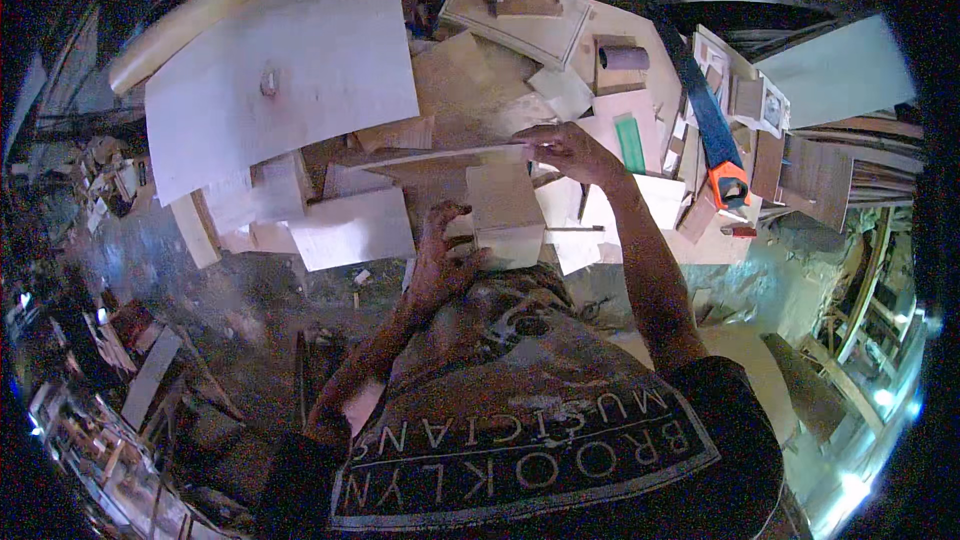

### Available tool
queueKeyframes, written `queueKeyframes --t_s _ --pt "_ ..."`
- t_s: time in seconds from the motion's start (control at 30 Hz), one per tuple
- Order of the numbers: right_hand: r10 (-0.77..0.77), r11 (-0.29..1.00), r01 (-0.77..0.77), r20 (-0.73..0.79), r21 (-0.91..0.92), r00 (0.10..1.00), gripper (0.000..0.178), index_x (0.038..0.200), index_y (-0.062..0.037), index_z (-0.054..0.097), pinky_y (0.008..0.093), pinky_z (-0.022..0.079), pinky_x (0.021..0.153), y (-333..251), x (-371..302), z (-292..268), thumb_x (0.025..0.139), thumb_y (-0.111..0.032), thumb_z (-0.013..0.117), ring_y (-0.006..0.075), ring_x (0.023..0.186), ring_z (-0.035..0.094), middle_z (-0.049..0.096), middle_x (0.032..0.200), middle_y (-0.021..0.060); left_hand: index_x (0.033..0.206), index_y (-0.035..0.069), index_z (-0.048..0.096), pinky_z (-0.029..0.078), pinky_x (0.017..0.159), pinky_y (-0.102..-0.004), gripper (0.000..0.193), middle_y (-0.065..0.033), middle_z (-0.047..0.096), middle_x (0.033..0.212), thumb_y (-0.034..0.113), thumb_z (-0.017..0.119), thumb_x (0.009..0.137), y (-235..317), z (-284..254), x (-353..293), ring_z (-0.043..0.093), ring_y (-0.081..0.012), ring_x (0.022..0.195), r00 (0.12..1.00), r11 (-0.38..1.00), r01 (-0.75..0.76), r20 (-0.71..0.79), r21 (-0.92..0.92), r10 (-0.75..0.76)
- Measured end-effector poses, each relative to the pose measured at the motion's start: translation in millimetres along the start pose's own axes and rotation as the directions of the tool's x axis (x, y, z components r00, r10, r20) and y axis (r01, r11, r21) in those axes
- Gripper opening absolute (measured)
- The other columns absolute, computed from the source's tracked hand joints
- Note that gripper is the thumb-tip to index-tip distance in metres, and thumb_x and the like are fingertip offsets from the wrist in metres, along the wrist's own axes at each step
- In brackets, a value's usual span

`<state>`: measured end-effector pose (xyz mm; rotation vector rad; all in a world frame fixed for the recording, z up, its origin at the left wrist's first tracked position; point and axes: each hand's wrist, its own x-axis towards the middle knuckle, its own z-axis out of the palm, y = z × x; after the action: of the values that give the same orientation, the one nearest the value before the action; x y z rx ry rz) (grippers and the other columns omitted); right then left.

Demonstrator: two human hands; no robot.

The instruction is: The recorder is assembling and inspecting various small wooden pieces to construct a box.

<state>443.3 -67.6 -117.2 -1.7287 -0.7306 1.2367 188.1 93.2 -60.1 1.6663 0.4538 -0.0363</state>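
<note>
My right hand (568, 152) pinches the right end of a long, thin wooden strip (430, 155), which reaches left across the bench. Just below the strip, a small pale wooden piece with a folded or box-like shape (505, 202) sits at the bench's near edge. My left hand (445, 252) is curled against the left side of that piece, fingers and thumb bent around its edge. Partly under the strip, a darker brown board lies behind the piece. To the right of the piece lies a thin pencil-like stick (577, 229).
A large pale plywood sheet (290, 70) covers the bench's left side. An orange-handled saw (728, 186) lies at the right, near a green strip (630, 144) and a brown roll (622, 58). Wooden offcuts surround the work. A framed panel (515, 15) lies at the back.
</note>
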Motion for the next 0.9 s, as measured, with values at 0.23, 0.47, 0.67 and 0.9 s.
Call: queueKeyframes --t_s 0.23,0.47,0.67,0.9 --pt "-0.021 0.995 0.026 0.057 -0.099 0.998 0.034 0.125 -0.0073 0.062 0.0348 0.049 0.095 -25 -6 1 0.094 -0.020 0.062 0.0195 0.105 0.063 0.066 0.118 0.0103 0.124 0.003 0.043 0.048 0.098 -0.0429 0.061 -0.0165 0.043 0.128 0.012 0.079 0.076 -39 11 -17 0.050 -0.0306 0.119 0.998 0.998 -0.007 -0.055 -0.060 0.004" --pt "0.002 0.983 0.012 0.071 -0.184 0.998 0.033 0.123 -0.0056 0.063 0.0325 0.048 0.096 -17 -5 -3 0.092 -0.019 0.063 0.0187 0.105 0.063 0.067 0.117 0.0100 0.131 0.006 0.050 0.045 0.096 -0.0408 0.060 -0.0179 0.050 0.118 0.013 0.076 0.077 -15 10 -27 0.052 -0.0355 0.112 0.989 0.948 -0.139 -0.011 0.286 0.148" --pt "0.009 0.972 0.006 0.064 -0.233 0.998 0.032 0.122 -0.0047 0.064 0.0324 0.050 0.091 -36 -4 1 0.091 -0.016 0.064 0.0169 0.099 0.064 0.070 0.110 0.0095 0.131 0.008 0.054 0.047 0.093 -0.0404 0.052 -0.0191 0.049 0.121 0.010 0.069 0.081 -24 14 -33 0.053 -0.0366 0.111 0.980 0.971 -0.188 -0.039 0.145 0.196" --pt "-0.089 0.965 0.106 0.081 -0.238 0.993 0.033 0.121 -0.0046 0.065 0.0324 0.050 0.088 -11 -4 -5 0.092 -0.021 0.065 0.0156 0.094 0.064 0.071 0.101 0.0081 0.128 0.008 0.054 0.045 0.096 -0.0440 0.047 -0.0197 0.052 0.118 0.011 0.068 0.083 -21 21 18 0.055 -0.0355 0.111 0.959 0.906 -0.143 -0.172 0.399 0.227"
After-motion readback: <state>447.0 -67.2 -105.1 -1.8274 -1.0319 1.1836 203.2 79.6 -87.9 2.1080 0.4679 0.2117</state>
